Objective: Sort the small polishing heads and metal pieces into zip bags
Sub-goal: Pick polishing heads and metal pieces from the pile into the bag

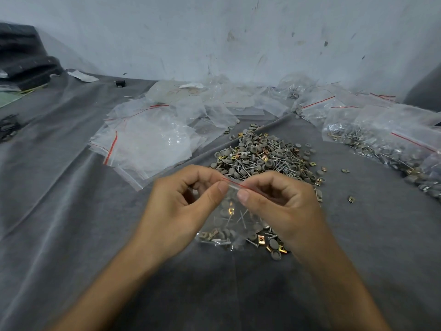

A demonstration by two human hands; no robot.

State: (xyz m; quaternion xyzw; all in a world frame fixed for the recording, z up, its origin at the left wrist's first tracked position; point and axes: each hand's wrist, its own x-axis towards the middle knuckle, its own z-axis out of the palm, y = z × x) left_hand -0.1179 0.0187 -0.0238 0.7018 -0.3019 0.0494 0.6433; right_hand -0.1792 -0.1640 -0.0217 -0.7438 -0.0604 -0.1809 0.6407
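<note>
Held bag: clear red-striped plastic zip bag (229, 218), containing grey disc heads (251, 235), pins (243, 218), brass clips (260, 239).
Grip: left hand (181, 204) and right hand (284, 204) pinch its seal (235, 183).

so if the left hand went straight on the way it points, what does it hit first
Probably the right hand: the left hand points up-right along the bag zip, thumbs nearly touching. Beyond lies the pile, though depth is unclear.

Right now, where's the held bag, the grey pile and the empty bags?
Small clear red-striped zip bag (232, 216): head view, front panel.
Grey pile of polishing heads and metal pieces (265, 156): head view, middle.
Empty clear plastic zip bags (152, 142): head view, top bag.
</note>
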